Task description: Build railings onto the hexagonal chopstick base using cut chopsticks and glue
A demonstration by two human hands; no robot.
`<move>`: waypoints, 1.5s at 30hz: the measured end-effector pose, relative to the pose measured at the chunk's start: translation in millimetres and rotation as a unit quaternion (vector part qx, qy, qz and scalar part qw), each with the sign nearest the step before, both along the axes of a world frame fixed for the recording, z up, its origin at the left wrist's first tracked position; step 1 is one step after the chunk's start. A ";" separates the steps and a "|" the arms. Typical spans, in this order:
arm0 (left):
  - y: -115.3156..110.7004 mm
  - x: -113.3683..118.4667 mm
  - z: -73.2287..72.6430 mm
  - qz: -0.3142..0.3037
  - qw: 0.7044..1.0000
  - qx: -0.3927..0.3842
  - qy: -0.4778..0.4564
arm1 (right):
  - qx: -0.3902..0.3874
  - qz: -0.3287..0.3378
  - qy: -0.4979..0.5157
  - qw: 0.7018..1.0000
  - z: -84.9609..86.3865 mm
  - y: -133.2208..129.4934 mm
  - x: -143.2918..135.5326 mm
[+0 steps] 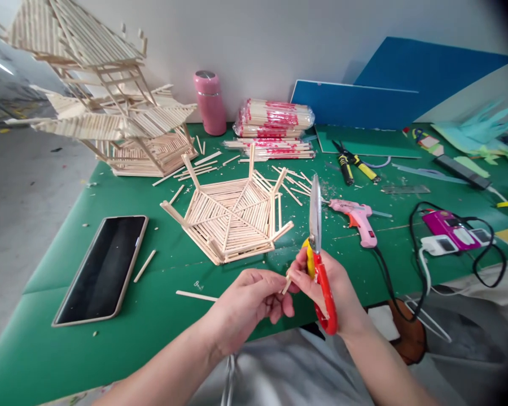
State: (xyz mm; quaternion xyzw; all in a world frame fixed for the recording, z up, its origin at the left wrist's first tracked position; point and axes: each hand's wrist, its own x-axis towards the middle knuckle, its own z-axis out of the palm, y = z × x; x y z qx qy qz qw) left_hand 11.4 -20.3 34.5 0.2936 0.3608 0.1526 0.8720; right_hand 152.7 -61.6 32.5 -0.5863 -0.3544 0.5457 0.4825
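My left hand [248, 307] pinches a short piece of wooden stick [287, 285] between thumb and fingers, near the table's front edge. Close against it, my right hand [328, 287] grips a pair of scissors [316, 225] with red and yellow handles, blades pointing up and away. The right thumb and fingertips also touch the small stick piece. Just beyond the hands stands a hexagonal frame of wooden sticks [232, 217], with upright posts at its corners. A loose stick [195, 295] lies partly behind my left hand.
At the left are a phone [104, 268] and a tall stick pagoda model [144, 146]. Behind stand a pink flask [210, 104] and bagged sticks [275, 115]. On the right lie a pink glue gun [358, 217], pliers [355, 163] and a purple power strip [451, 228] with cords.
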 end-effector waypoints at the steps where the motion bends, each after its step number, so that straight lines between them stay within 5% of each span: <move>1: 0.0 0.2 -0.1 -0.005 1.000 0.004 0.001 | -0.007 0.002 -0.005 1.000 0.2 0.5 1.2; 34: -1.9 3.4 -8.2 -0.007 1.000 0.016 -0.005 | -0.010 -0.036 -0.025 0.999 -8.8 1.5 0.1; 45: -5.8 7.5 -8.6 -0.003 0.990 0.122 0.069 | -0.004 -0.040 -0.059 0.997 -9.7 3.3 -1.3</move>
